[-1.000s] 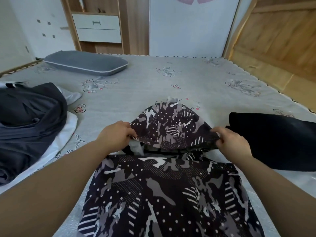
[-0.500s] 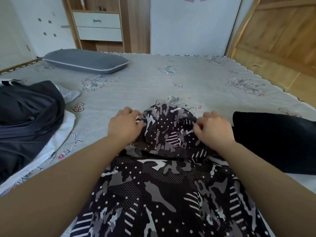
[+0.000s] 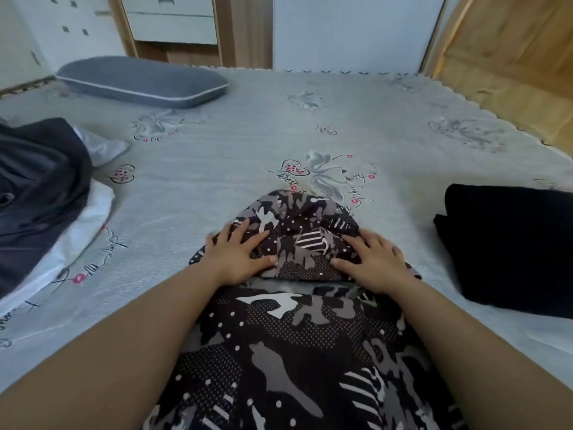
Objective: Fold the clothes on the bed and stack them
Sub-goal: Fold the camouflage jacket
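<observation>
- Camouflage-print hoodie (image 3: 297, 352) lies spread on the bed (image 3: 387, 119), its hood (image 3: 294, 231) at the far end.
- Left hand (image 3: 238, 256) and right hand (image 3: 375, 262) press flat, fingers spread, on the hood.
- Soft, light, limp fabric likely creases easily; take it at the hood edges or shoulders.

Black-grey camouflage garment (image 3: 297, 352), grey pillow (image 3: 142, 80)

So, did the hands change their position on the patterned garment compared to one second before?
Yes. The left hand and right hand came inward off the hood's side edges, away from the black folded garment, and now press flat.
</observation>
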